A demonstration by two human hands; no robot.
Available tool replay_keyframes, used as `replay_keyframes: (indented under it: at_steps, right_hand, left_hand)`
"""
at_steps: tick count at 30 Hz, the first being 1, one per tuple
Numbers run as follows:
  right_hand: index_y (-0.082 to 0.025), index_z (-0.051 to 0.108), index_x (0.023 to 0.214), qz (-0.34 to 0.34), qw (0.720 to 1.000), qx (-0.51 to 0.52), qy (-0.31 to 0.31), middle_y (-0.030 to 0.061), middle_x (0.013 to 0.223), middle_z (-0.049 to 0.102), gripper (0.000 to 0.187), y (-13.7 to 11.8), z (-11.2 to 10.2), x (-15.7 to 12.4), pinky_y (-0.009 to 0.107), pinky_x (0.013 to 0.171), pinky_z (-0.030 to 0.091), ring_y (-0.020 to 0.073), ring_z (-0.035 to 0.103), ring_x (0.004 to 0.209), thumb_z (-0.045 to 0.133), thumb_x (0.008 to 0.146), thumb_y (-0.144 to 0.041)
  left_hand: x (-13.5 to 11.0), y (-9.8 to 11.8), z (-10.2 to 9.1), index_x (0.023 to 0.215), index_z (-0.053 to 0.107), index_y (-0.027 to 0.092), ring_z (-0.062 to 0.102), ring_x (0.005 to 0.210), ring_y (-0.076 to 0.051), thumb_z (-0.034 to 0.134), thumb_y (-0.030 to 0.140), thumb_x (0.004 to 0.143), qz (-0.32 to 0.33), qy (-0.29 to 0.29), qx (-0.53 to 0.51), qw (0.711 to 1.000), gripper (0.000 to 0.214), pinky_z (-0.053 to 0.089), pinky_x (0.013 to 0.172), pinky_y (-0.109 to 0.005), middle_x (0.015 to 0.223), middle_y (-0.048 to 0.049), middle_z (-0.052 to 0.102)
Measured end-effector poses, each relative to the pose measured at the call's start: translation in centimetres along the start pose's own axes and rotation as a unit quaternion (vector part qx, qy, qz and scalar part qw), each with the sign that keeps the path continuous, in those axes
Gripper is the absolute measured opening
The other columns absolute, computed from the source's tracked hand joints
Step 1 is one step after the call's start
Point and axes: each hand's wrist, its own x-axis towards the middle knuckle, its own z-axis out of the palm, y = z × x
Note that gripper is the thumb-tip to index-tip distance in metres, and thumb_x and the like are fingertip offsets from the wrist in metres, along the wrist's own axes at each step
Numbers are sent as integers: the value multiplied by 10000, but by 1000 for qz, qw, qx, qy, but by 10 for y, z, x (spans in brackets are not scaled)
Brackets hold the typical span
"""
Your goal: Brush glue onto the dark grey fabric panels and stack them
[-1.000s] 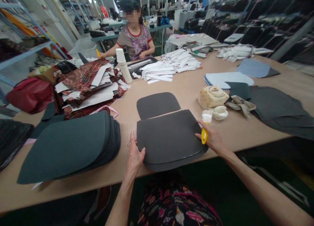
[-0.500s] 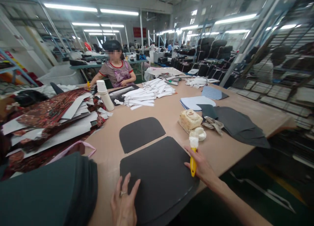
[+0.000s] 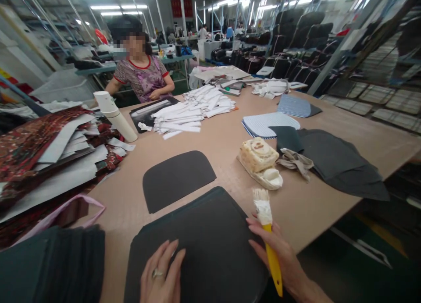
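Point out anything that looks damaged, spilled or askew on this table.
The pale block beyond the brush in the right hand looks oddest: lumpy and blotched. The dark panel under the left hand sits slightly askew, baring a greenish edge beneath. No clear spill shows.

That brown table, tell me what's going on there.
The person's left hand rests on a large, flat, dark grey panel. The right hand, at the panel's right edge, holds a yellow-handled flat brush with pale bristles, bristles pointing away. Beyond lies a separate, smaller dark grey panel. A co-worker in a striped, red-trimmed top is across the brown table.
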Motion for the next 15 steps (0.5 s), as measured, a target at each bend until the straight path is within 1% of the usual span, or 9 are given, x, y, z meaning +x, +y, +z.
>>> replay_keyframes:
  at_steps: [2, 3, 4, 6, 10, 15]
  right_hand:
    - [-210, 463, 1213, 1, 1000, 23, 8, 105, 1193, 605, 418, 4, -1, 1, 442, 930, 488, 246, 514, 1197, 577, 823, -112]
    - [-198, 471, 1193, -2, 999, 32, 10, 111, 1188, 608, 407, 5, -3, 2, 424, 934, 488, 243, 508, 1204, 579, 814, -94]
    - [-185, 482, 1172, -10, 999, 39, 11, 117, 1177, 614, 394, 6, -5, 4, 409, 937, 488, 240, 509, 1205, 583, 805, -81]
    - [-166, 504, 1130, -28, 999, 44, 15, 124, 1147, 632, 358, 6, -9, 9, 384, 943, 484, 235, 524, 1190, 584, 795, -68]
    - [-172, 536, 1038, -48, 998, 38, 24, 110, 1065, 679, 246, 7, -14, 23, 361, 934, 486, 224, 573, 1133, 553, 806, -91]
    - [-183, 552, 974, -49, 998, 22, 43, 92, 988, 711, 136, 18, -6, 31, 359, 962, 457, 207, 615, 1069, 516, 844, -165]
  left_hand:
    - [46, 23, 7, 1138, 584, 187, 559, 1117, -199, 446, 86, 810, -8, 28, -45, 999, 370, 514, 848, -303, 1152, -77, 642]
    - [66, 34, 12, 1142, 574, 169, 560, 1113, -200, 432, 79, 820, -14, 18, -63, 998, 363, 518, 850, -310, 1145, -87, 640]
    - [84, 43, 18, 1139, 567, 159, 574, 1086, -200, 423, 71, 827, -22, 17, -76, 997, 355, 527, 836, -315, 1121, -91, 645]
    - [111, 53, 29, 1130, 557, 150, 597, 1023, -202, 426, 76, 844, -44, 11, -94, 994, 324, 542, 806, -332, 1075, -96, 649]
    - [142, 54, 51, 1086, 555, 148, 616, 929, -210, 456, 123, 865, -89, 3, -117, 989, 243, 558, 760, -366, 1014, -104, 636]
    - [165, 51, 72, 1030, 569, 149, 621, 887, -228, 487, 172, 862, -97, -27, -135, 986, 188, 563, 712, -385, 984, -107, 621]
